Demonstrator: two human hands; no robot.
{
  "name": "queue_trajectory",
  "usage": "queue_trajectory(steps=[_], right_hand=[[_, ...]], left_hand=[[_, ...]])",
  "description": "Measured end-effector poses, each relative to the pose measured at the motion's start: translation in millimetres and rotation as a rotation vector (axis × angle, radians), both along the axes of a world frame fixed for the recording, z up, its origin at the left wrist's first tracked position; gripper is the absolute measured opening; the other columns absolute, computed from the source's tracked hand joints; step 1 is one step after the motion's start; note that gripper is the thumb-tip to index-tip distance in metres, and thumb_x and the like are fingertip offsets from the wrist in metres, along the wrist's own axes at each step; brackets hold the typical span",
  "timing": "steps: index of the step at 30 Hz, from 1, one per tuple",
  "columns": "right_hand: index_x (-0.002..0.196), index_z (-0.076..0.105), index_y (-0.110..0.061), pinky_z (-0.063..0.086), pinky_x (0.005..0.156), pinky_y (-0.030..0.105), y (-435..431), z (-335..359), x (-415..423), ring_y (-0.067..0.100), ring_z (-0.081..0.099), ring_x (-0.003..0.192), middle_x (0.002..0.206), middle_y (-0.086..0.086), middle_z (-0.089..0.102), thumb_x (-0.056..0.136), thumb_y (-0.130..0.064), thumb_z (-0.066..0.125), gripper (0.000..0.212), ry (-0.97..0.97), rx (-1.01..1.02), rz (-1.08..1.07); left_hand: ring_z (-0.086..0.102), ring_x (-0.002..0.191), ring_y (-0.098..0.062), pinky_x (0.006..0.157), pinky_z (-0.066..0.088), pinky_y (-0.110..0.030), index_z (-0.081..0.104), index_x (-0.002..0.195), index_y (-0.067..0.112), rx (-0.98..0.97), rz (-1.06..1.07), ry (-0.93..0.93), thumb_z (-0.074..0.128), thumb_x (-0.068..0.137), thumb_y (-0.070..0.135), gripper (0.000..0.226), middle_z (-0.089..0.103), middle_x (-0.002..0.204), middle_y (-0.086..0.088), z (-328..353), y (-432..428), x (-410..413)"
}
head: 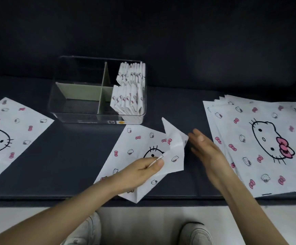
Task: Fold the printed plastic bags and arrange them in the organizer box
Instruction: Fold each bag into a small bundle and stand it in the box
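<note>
Dark padded surface against a dark backdrop, with a pale floor strip below the near edge. Head view only.

Clear organizer box (83, 119) sits far-centre, with green dividers splitting it into four. Folded bags (128, 89) stand on edge in the two right compartments, far and near. None visible in the two left ones.

Flat bag stack (260, 138) on the right, fanned. More flat bags (10, 131) at the left edge.

Work piece: current bag (134, 144) lies in front of the box, reaching the surface's near edge. It's partly folded, with the right side turned up and over. The flap is creased but stands off the surface.

Left hand (143, 167) pinches the folded edge at mid-bag, thumb against forefinger. Right hand (205, 149) is spread, fingers straight, holding nothing, just beside the raised flap. It's motion-blurred, so I can't tell if it touches.

Step, my read: early folds on this bag. Task is well short of half done, going by the flat stacks.

Next move needs the right palm down on the flap, sweeping the crease flat while the left hand pins. Thin plastic will likely spring back and slide. Then fold down to match the ones in the box.
</note>
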State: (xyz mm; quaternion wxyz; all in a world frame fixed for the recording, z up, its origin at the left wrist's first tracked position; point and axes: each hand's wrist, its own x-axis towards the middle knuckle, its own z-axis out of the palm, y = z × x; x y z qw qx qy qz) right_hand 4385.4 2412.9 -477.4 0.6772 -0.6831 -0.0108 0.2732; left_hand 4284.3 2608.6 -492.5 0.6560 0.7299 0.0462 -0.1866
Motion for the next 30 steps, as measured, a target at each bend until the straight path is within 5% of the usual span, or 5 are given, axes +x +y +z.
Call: queue_trajectory(steps=[4,8,17,26,30], right_hand=[[0.131,0.054,-0.032,0.036,0.105,0.031,-29,1,21,0.009,0.053,0.122,0.13,-0.007,0.06,0.064,-0.054,0.073,0.073,-0.016,-0.093,-0.025],[0.098,0.069,-0.005,0.044,0.078,0.018,-61,4,30,0.005,0.065,0.081,0.086,-0.001,0.073,0.085,-0.015,0.065,0.017,-0.074,-0.138,-0.051],[0.041,0.037,-0.026,0.023,0.04,0.01,-102,28,14,0.002,0.028,0.037,0.041,-0.016,0.032,0.089,-0.008,0.063,0.057,-0.369,-0.253,-0.368],[0.057,0.027,-0.021,0.018,0.046,0.019,-57,-15,19,0.008,0.024,0.043,0.04,-0.011,0.027,0.096,-0.02,0.053,0.048,-0.408,-0.547,-0.16],[0.065,0.028,-0.015,0.023,0.051,0.027,-34,-18,35,0.015,0.025,0.055,0.056,-0.001,0.028,0.099,-0.021,0.047,0.039,-0.557,-0.613,-0.122]], left_hand=[[0.055,0.099,0.008,0.086,0.038,-0.002,0.067,0.104,0.018,-0.142,-0.061,0.209,0.046,0.097,0.036,0.028,0.063,0.102,0.019,-6,-18,27],[0.06,0.105,0.001,0.102,0.038,-0.02,0.072,0.09,0.026,-0.209,-0.161,0.245,0.058,0.086,0.042,0.021,0.07,0.101,0.018,-10,-37,45],[0.061,0.077,-0.006,0.07,0.045,-0.019,0.068,0.086,0.01,-0.076,0.089,-0.047,0.061,0.092,0.011,0.009,0.067,0.082,0.003,1,-40,82],[0.059,0.109,-0.026,0.097,0.041,-0.041,0.055,0.119,-0.001,-0.182,0.249,-0.104,0.056,0.079,0.067,0.079,0.063,0.118,-0.011,-29,-3,41],[0.062,0.096,-0.008,0.088,0.043,-0.015,0.052,0.125,0.02,-0.139,0.172,-0.149,0.066,0.073,0.043,0.059,0.069,0.092,0.006,-29,-7,34]])
